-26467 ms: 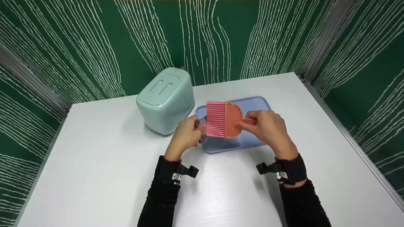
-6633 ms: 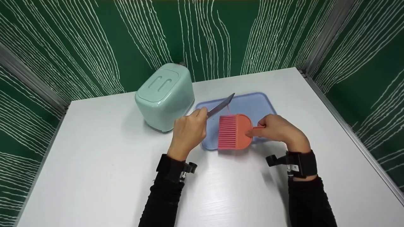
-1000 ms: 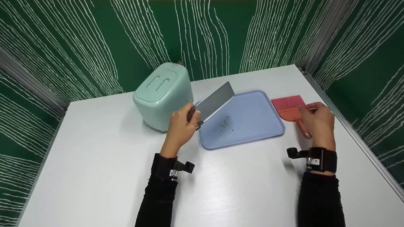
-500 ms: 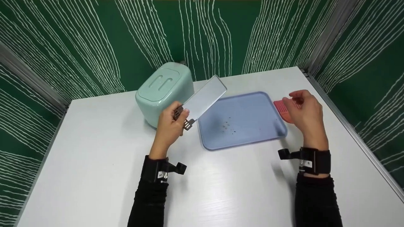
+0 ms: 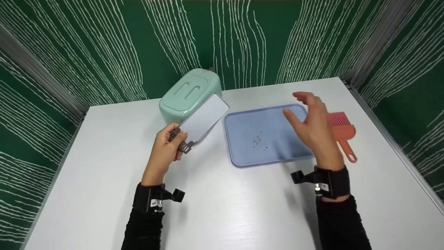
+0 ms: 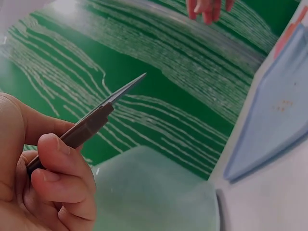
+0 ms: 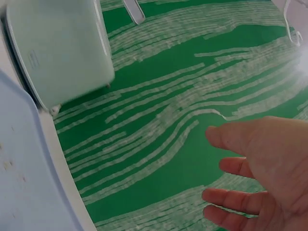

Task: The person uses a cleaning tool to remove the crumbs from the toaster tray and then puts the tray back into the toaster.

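My left hand [image 5: 163,149] pinches the brown slotted end of a flat metal crumb tray [image 5: 205,118], thumb on top. The crumb tray is raised and tilted in front of the mint-green toaster [image 5: 185,91]; the left wrist view shows it nearly edge-on. Above the right part of a blue serving tray [image 5: 242,126] hovers my right hand [image 5: 317,130], fingers spread and holding nothing. Dark crumbs [image 5: 258,141] lie on the serving tray's left half. An orange brush [image 5: 344,132] with pink bristles rests on the table to its right, partly hidden by the right hand.
The white table [image 5: 236,208] carries all of these. Green walls with white lines stand behind and at both sides, and a metal rail [image 5: 392,139] runs along the right edge. The toaster stands near the back edge, left of the serving tray.
My right hand has let go of the brush beside the serving tray and moved left. My left hand has drawn the crumb tray left and nearer, turning its pale face up, away from the serving tray.
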`<state>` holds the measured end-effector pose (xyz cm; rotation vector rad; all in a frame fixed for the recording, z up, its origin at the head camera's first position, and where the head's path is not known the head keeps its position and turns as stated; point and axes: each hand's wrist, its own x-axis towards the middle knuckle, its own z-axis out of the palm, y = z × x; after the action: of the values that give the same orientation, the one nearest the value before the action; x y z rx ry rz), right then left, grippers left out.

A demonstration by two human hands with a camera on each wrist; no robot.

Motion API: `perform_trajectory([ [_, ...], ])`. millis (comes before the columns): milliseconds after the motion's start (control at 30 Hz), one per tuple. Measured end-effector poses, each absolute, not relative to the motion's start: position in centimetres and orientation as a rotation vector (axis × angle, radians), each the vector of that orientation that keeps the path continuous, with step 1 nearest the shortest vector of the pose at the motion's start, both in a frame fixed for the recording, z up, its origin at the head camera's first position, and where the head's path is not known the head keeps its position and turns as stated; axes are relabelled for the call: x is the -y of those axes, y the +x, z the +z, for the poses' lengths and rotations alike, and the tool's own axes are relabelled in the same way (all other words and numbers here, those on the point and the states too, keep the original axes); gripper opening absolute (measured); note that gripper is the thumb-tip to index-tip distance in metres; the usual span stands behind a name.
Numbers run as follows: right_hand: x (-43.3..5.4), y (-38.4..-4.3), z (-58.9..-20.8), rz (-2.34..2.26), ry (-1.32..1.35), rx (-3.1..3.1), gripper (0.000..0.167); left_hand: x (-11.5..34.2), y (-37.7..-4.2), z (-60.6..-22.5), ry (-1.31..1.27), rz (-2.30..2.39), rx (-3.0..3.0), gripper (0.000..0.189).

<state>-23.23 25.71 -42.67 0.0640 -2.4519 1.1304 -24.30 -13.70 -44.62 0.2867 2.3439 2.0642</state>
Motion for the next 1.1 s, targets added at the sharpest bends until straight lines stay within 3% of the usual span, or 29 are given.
perform_trajectory([
  [667, -8.7, -26.8, -45.8, 1.032, 0.612, 2.407, 0.062, 22.1, -24.4, -46.6, 0.003, 2.267, -2.209, 0.019],
  [1100, -2.3, -29.2, -46.8, 0.911, 0.681, 2.394, 0.07, 26.1, -24.0, -47.4, 0.01, 2.337, -2.015, 0.016],
])
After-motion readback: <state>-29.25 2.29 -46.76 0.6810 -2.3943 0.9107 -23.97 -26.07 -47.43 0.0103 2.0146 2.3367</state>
